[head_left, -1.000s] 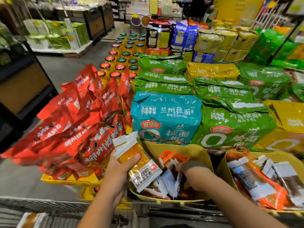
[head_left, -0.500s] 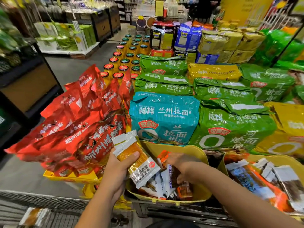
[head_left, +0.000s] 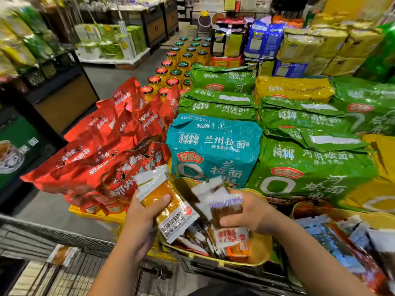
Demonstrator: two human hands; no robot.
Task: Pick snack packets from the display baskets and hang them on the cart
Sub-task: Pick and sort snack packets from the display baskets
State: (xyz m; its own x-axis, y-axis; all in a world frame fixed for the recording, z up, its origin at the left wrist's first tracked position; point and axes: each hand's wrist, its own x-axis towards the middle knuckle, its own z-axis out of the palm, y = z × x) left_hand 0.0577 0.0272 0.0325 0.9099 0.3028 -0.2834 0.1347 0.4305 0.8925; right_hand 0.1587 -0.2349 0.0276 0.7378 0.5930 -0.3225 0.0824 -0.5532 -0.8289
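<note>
My left hand (head_left: 142, 218) grips a stack of orange snack packets (head_left: 165, 201) with white ends, held just left of a yellow display basket (head_left: 259, 252). My right hand (head_left: 249, 214) is closed on a bunch of small brown and white packets (head_left: 224, 205), lifted just above that basket. More loose packets (head_left: 230, 242) lie inside it. A second yellow basket (head_left: 342, 214) with packets stands at the right. The wire cart (head_left: 62, 272) is at the bottom left, with one orange packet (head_left: 62, 254) on it.
Behind the baskets lie red bags (head_left: 111, 154), a teal noodle pack (head_left: 213, 150), and green (head_left: 310, 165) and yellow packs (head_left: 292, 87). Rows of jars (head_left: 177, 67) stand farther back. A dark shelf unit (head_left: 53, 99) lines the aisle at the left.
My right hand has come up out of the basket with a bunch of small packets in it. My left hand has kept its orange packets and risen slightly.
</note>
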